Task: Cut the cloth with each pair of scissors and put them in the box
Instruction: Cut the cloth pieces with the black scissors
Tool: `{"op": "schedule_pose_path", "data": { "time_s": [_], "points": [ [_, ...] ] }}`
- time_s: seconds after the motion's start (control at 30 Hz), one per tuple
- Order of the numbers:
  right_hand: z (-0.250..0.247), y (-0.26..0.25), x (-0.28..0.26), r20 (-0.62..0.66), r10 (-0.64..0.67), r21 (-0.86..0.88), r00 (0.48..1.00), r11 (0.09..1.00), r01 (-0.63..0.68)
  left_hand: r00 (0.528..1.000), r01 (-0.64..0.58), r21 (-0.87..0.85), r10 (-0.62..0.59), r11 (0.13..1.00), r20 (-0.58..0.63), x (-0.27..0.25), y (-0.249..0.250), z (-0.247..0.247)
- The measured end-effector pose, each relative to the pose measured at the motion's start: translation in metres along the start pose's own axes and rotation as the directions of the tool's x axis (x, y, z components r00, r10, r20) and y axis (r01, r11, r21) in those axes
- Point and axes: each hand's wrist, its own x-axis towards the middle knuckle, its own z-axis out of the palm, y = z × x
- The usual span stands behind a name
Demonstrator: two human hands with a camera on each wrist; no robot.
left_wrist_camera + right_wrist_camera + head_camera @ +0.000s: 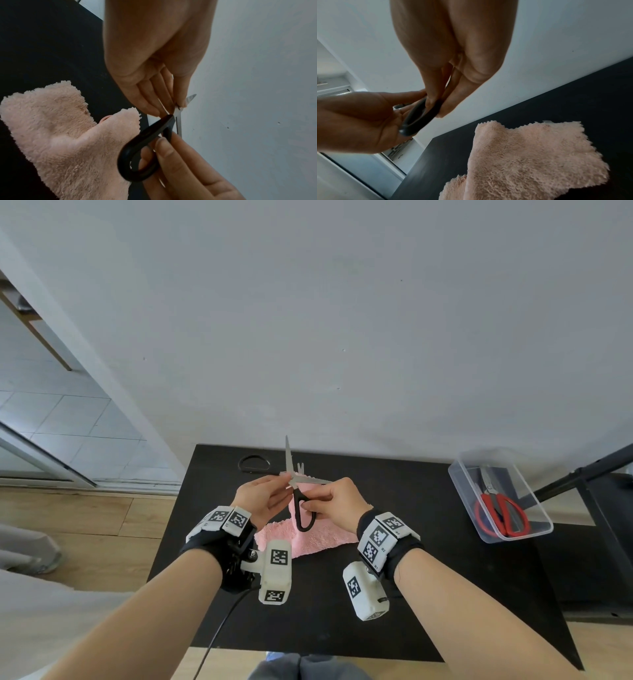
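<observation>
Pinching black scissors (301, 501) in both hands, left hand (262, 499), right hand (337, 501), above pink cloth (315, 537), box (500, 494) with red scissors (501, 510) well apart

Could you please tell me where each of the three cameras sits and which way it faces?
Head: on the head, looking forward and down at the black table; both forearms and hands show.
Left wrist: looks along the left hand at the black-handled scissors.
Right wrist: looks along the right hand towards the handle.
All three share the scissors and pink cloth.
</observation>
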Motion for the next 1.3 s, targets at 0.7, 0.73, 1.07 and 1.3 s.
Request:
{"op": "schedule_pose_path", "data": {
  "time_s": [0.7,0.73,1.07,1.3],
  "points": [
    [-0.082,0.058,0.009,-0.325,0.128,-0.452,0.937,0.85,-0.273,0.991,0.1,0.058,-0.094,0.993,-0.09,0.03,-0.023,0.011],
    [-0.084,0.061,0.011,-0.333,0.152,-0.468,0.931,0.83,-0.303,0.991,0.108,0.066,-0.103,0.992,-0.085,0.032,-0.026,0.012],
    [-0.083,0.081,0.035,-0.301,0.281,-0.662,0.911,0.627,-0.411,0.99,0.13,0.187,-0.116,0.974,-0.082,0.045,-0.049,0.016],
    [-0.079,0.094,0.047,-0.287,0.306,-0.681,0.908,0.601,-0.418,0.992,0.119,0.21,-0.109,0.971,-0.06,0.046,-0.05,0.022]
  ]
}}
